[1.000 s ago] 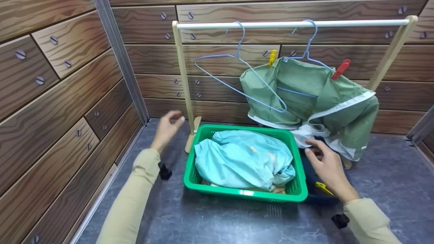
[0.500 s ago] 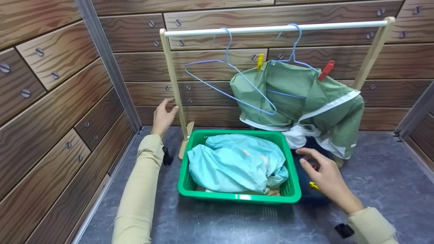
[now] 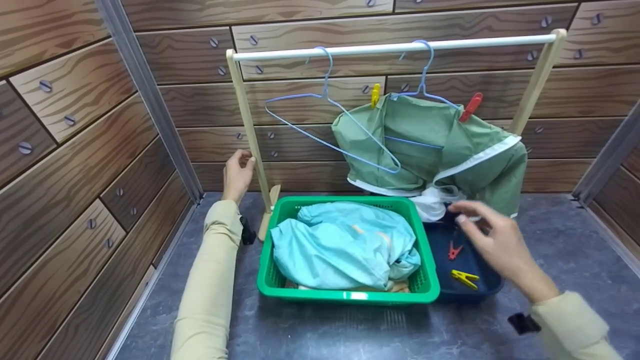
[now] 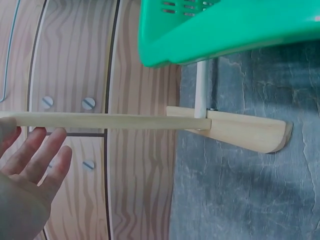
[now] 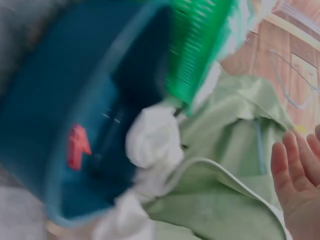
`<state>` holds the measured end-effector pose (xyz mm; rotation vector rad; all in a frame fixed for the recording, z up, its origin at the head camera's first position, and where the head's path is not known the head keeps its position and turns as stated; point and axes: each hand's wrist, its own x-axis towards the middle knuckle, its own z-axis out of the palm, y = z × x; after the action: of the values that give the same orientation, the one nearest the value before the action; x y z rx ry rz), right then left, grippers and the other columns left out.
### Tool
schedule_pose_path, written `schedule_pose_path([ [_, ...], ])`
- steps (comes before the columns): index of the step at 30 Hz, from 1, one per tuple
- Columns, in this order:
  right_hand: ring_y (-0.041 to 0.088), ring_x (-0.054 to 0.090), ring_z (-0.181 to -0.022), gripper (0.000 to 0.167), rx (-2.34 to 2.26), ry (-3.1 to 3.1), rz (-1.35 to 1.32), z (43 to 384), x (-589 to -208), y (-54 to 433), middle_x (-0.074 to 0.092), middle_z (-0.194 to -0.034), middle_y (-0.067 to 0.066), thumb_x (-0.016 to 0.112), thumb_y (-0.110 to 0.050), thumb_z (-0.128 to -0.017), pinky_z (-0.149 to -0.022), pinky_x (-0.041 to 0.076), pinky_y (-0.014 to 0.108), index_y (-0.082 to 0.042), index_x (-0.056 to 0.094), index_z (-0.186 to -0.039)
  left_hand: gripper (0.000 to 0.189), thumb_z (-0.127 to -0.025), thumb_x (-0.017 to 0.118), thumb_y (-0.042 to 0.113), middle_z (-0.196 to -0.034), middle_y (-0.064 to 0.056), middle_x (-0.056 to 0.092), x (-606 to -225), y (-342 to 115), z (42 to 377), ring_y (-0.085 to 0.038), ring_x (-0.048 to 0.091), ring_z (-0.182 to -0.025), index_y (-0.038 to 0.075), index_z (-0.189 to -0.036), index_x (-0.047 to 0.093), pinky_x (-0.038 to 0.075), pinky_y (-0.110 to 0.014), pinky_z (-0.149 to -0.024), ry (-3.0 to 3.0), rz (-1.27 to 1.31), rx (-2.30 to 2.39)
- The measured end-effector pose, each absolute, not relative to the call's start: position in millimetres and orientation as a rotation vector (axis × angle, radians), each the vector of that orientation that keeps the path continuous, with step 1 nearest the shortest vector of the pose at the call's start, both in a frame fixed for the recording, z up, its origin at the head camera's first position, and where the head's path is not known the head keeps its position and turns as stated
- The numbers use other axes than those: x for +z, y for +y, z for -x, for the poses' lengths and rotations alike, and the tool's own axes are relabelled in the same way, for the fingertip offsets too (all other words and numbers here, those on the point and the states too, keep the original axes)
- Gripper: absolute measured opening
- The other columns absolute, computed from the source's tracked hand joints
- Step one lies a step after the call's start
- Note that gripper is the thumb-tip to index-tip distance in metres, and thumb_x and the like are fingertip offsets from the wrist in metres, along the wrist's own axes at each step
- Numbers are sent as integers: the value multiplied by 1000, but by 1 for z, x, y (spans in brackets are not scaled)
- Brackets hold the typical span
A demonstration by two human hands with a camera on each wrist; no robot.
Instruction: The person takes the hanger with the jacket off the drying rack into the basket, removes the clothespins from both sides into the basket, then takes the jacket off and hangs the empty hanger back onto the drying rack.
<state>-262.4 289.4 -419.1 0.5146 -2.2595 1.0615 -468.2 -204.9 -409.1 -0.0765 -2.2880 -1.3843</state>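
Note:
My left hand (image 3: 237, 179) is at the left wooden post (image 3: 248, 120) of a small clothes rack; the thumb crosses the post (image 4: 90, 120) in the left wrist view, and the other fingers are loosely extended. My right hand (image 3: 502, 245), relaxed and holding nothing, is over the dark blue bin (image 3: 487, 295). Inside the bin lie a yellow clothespin (image 3: 465, 279) and a red clothespin (image 3: 454, 251). A green garment (image 3: 420, 120) with white trim hangs from a blue hanger (image 3: 424, 75), with a yellow clothespin (image 3: 375, 96) and a red clothespin (image 3: 471, 107) on it.
A bare blue hanger (image 3: 327, 85) hangs left of the garment on the white rail (image 3: 370, 49). In front of the rack stands a green basket (image 3: 350, 296) holding turquoise cloth (image 3: 340, 250). Wood-patterned walls (image 3: 210, 105) enclose the grey surface (image 3: 300, 332).
My left hand has moved up and back to the rack's post. My right hand has shifted right over the bin, uncovering the red clothespin inside. The head view has shifted slightly.

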Motion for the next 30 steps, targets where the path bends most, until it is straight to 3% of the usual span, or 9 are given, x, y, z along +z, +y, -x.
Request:
schedule_pose_path([
  [5, 8, 63, -89, 25, 989, -2249, -522, 271, -381, 301, 70, -108, 3, 63, -3, -95, -75, 46, 13, -8, 68, -119, 19, -100, 58, 13, -104, -15, 66, -407, -207, 468, -26, 61, -96, 0, -112, 64, 45, -37, -80, -2323, 60, -1353],
  [12, -7, 56, -89, 22, 815, -2147, -428, 302, -328, 330, 70, -103, 10, 67, -7, -93, -78, 40, 10, -5, 71, -114, 19, -100, 57, 14, -100, -14, 65, -404, -210, 467, -26, 60, -93, 1, -112, 64, 45, -37, -78, -2330, 58, -1329],
  [16, 7, 54, -87, 24, 683, -2156, -411, 328, -308, 343, 66, -102, 13, 68, -10, -92, -76, 36, 14, -2, 70, -114, 19, -101, 56, 14, -101, -14, 65, -404, -210, 468, -26, 60, -93, 1, -112, 64, 45, -37, -79, -2340, 55, -1319],
  [21, 30, 57, -92, 28, 584, -2326, -400, 356, -299, 348, 64, -110, 19, 66, -17, -95, -77, 37, 34, -2, 66, -118, 19, -100, 56, 14, -102, -15, 66, -404, -210, 468, -26, 60, -93, 0, -111, 64, 45, -36, -78, -2335, 58, -1321],
  [23, 31, 56, -89, 26, 577, -2369, -386, 362, -300, 348, 64, -107, 18, 63, -18, -97, -75, 37, 39, -1, 66, -117, 19, -100, 56, 13, -102, -15, 66, -404, -210, 468, -26, 60, -93, 0, -111, 64, 44, -36, -78, -2332, 59, -1323],
  [30, 25, 54, -87, 24, 662, -2339, -340, 373, -307, 342, 65, -102, 15, 60, -21, -99, -76, 35, 37, -3, 69, -112, 18, -100, 58, 13, -102, -15, 66, -402, -206, 469, -26, 60, -95, 0, -110, 64, 45, -36, -81, -2327, 68, -1350],
])
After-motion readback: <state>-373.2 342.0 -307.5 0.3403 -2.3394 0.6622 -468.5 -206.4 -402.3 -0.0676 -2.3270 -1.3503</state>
